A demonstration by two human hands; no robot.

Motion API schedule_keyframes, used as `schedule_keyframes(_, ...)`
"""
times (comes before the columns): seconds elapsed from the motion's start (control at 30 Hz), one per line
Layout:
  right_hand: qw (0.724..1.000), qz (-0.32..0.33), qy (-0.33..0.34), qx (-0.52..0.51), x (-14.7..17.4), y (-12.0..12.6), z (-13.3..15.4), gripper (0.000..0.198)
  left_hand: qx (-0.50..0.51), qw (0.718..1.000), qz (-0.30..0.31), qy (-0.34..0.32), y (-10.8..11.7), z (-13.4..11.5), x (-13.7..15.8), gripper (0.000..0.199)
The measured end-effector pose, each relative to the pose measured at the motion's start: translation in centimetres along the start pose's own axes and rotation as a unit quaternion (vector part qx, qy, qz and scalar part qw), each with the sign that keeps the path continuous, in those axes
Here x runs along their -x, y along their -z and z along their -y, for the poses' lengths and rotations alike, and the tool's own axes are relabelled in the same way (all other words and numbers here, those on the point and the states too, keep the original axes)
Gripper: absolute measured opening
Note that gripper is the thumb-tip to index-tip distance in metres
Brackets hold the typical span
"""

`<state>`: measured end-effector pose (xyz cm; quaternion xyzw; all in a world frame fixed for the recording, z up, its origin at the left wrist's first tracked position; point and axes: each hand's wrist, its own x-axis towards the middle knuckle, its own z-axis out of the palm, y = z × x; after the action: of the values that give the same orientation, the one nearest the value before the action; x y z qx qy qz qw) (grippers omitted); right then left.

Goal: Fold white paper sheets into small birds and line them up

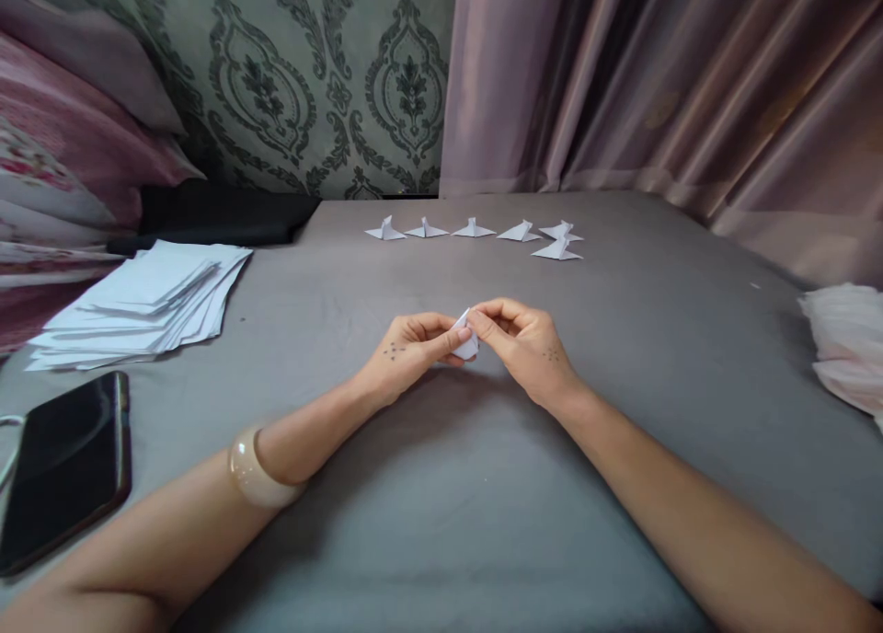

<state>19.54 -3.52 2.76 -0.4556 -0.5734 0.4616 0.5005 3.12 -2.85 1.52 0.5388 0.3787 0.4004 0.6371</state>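
Observation:
A small piece of folded white paper is held between my two hands above the grey cloth surface. My left hand grips its lower left part, thumb on the near face and fingers behind. At its upper tip, my right hand pinches the paper between thumb and fingers. The paper's far side is hidden by my fingers. Beyond my hands stand several folded white paper figures with pointed wings, most in a row, one in front of the others at the right end.
A stack of white paper sheets lies at the left. Nearer on that side is a black phone. Behind the stack lies a folded black cloth. A whitish, crumpled bundle sits at the right edge. Curtains hang at the back right.

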Motion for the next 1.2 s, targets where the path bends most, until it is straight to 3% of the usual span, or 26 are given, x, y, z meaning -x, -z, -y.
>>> schedule_keyframes(0.13, 1.000, -0.023, -0.007, 0.009, -0.2, 0.1, -0.3, 0.022, 0.015, 1.000, -0.009, 0.012, 0.0, 0.2, -0.1, 0.027)
schedule_keyframes(0.3, 1.000, -0.006, -0.025, -0.010, -0.1, 0.0, -0.4, 0.024, 0.015, 1.000, -0.012, 0.009, 0.0, 0.3, -0.1, 0.025)
schedule_keyframes(0.5, 0.998, -0.035, 0.022, 0.038, -0.1, 0.0, -0.3, 0.021, 0.024, 0.999, 0.004, 0.041, -0.2, -0.1, 0.1, 0.027)
schedule_keyframes(0.6, 0.999, -0.028, -0.028, 0.009, -0.4, 0.3, -0.6, 0.024, 0.030, 0.998, 0.016, 0.053, 0.0, -0.1, 0.0, 0.028)
schedule_keyframes(0.7, 0.996, -0.010, -0.092, -0.003, -0.7, 0.5, -1.0, 0.034, 0.022, 0.999, -0.025, 0.027, 0.5, 0.4, -0.4, 0.025)
schedule_keyframes(0.83, 0.993, 0.019, -0.117, 0.022, -0.7, 0.4, -1.0, 0.035, 0.034, 0.994, -0.105, 0.014, 1.1, 1.0, -0.9, 0.023)
schedule_keyframes(1.03, 0.992, 0.016, -0.124, 0.015, -0.9, 0.3, -1.9, 0.026, 0.053, 0.994, -0.083, 0.048, 1.0, 1.0, -1.0, 0.026)
schedule_keyframes(1.13, 0.993, 0.002, -0.108, 0.044, -1.2, 0.6, -3.0, 0.025, 0.020, 0.994, -0.105, 0.026, 1.1, 1.0, -1.0, 0.033)
schedule_keyframes(1.2, 0.993, 0.007, -0.074, 0.094, -1.3, 0.7, -3.6, 0.021, -0.043, 0.993, -0.111, -0.003, 1.3, 1.2, -1.1, 0.026)
